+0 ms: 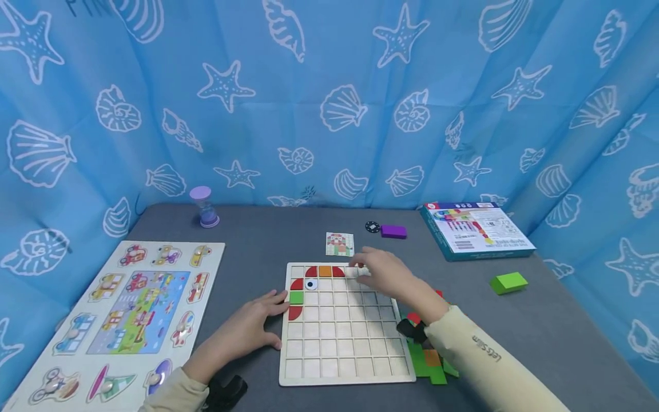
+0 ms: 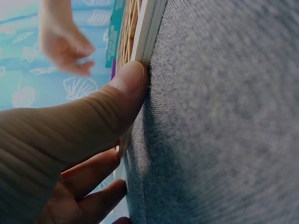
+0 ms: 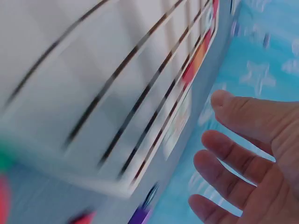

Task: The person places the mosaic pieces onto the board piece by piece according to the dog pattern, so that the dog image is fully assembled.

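Note:
A wooden grid board [image 1: 347, 380] lies on the table with several tiles along its upper left. Red quarter-round tiles [image 1: 295, 313], a green square tile [image 1: 296, 297], an orange square tile [image 1: 325, 271] and a white tile with an eye [image 1: 311, 284] sit in its cells. At the board's left edge, my left hand [image 1: 249, 329] rests with thumb and fingertips touching the side. Over the board's upper right hovers my right hand [image 1: 386, 273]; in the right wrist view its fingers [image 3: 224, 179] are spread and loosely bent, with nothing between them.
Loose green, red and orange pieces [image 1: 424, 366] lie right of the board, partly under the right forearm. A pattern card [image 1: 340, 244], a purple block [image 1: 393, 232], an hourglass [image 1: 205, 207], a box [image 1: 479, 229], a green block [image 1: 508, 283] and a peg puzzle [image 1: 211, 257] surround it.

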{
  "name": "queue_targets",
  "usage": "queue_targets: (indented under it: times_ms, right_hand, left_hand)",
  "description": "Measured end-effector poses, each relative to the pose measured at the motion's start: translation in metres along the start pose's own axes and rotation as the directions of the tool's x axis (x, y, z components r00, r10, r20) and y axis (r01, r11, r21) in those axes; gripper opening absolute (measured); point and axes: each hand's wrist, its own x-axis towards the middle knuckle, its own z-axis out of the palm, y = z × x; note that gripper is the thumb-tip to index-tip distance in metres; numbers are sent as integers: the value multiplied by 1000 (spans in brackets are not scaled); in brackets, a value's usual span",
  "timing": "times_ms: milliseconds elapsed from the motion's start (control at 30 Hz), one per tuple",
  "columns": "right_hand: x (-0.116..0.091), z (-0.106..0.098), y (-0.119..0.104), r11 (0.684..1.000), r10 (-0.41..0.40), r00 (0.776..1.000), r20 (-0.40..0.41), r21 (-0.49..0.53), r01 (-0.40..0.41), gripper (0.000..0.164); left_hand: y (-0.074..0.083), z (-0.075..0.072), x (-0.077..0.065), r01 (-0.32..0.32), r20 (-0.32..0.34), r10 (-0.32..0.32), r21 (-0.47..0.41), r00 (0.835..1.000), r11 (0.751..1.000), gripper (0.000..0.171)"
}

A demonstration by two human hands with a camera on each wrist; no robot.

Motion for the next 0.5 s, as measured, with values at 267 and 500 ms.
queue_targets:
  times_ms: [267,500]
  right_hand:
    - [-38,-2,58,967,239,971,1,-93,-238,29]
    - [-51,-1,80,912,405,914,37,-90,-400,34]
  left_hand:
    - [-1,-1,-1,-11,-9,11,-6,1000,1000,74]
    - [1,0,-1,-14,-11,14,1,1000,1000,74]
